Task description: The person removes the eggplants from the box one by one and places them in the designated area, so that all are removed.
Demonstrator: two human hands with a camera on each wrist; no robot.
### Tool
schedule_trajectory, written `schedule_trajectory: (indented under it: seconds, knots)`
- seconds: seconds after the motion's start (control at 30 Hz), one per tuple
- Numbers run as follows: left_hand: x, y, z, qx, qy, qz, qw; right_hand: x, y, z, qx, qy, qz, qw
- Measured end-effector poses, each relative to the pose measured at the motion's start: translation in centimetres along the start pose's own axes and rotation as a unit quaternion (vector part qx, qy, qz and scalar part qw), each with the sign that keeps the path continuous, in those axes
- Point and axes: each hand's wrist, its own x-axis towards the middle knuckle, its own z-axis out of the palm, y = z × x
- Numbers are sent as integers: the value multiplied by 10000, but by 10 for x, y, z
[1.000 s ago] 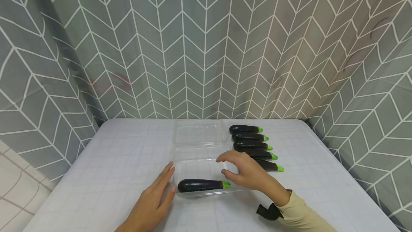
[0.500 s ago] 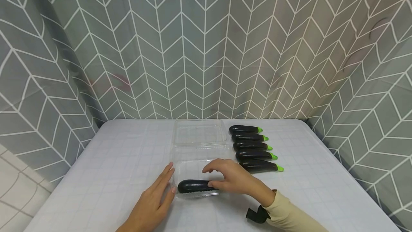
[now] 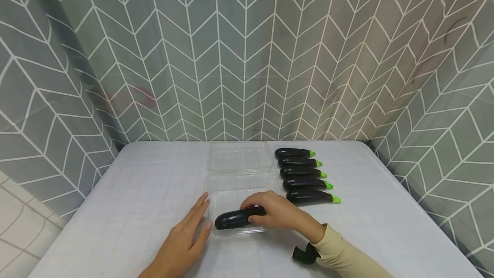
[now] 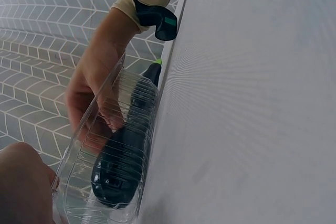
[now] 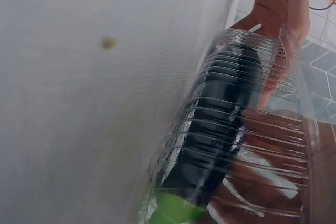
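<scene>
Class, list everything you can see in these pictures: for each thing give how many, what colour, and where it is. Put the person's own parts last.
Eggplant in the container: 1, dark purple, lying in the near half of the clear box, gripped by the right hand.
Eggplants in a row: 5, dark purple with green stem ends, side by side on the table to the right of the box.
Clamshell container: 1, clear plastic, open, at the middle of the table.
Table: 1, white with a faint grid.
Curtain: grey with a white chevron pattern, behind and at both sides of the table.
Wrist strap: 1, black, on the right wrist.
Left hand: fingers straight, against the box's left edge.
Right hand: fingers curled round the eggplant, beige sleeve.
</scene>
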Motion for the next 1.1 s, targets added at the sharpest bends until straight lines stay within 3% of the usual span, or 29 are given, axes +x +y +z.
schedule_trajectory:
  seconds: [0.2, 0.5, 0.83, 1.1]
  knots:
    - [1, 1, 0, -14, 2, 9, 10000, 0, 2, 2, -276, -1, -67, 9996]
    - [1, 1, 0, 35, 38, 40, 10000, 0, 0, 1, -238, -114, 292, 9992]
    - [-1, -2, 1, 26, 50, 102, 9999, -1, 5, 4, -215, 354, -9, 9991]
    - [-1, -2, 1, 39, 98, 165, 9998, -2, 5, 5, -109, 466, -96, 9988]
